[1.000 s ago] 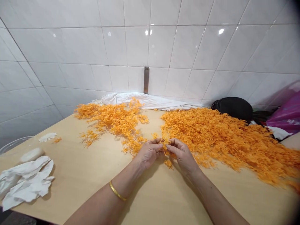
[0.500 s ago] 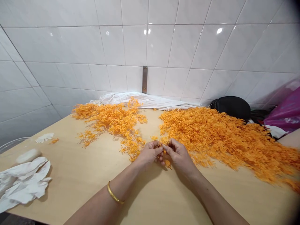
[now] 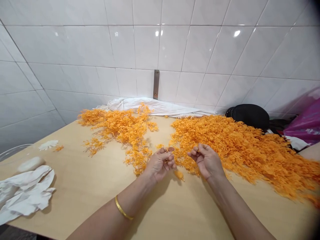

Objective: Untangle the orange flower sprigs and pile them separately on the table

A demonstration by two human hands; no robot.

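My left hand is closed with thumb and fingers pinched on an orange plastic-looking sprig, part of which hangs below the fingers. The rest of the sprig is hidden in the hand. My right hand is a short way to the right, its thumb and fingertips pinched together; what they hold is too small to make out against the orange behind. A large heap of orange sprigs lies behind and right of my right hand. A looser, smaller heap of orange sprigs spreads behind and left of my left hand.
White cloth lies along the tiled wall, below a metal bracket. A black case and a purple bag stand at the back right. Crumpled white cloth, a whitish oval object and a white flower-like piece lie on the left.
My hands, together before, are now apart. My right hand has moved to the right and turned palm more upward; my left hand stays nearly in place, still holding the sprig.
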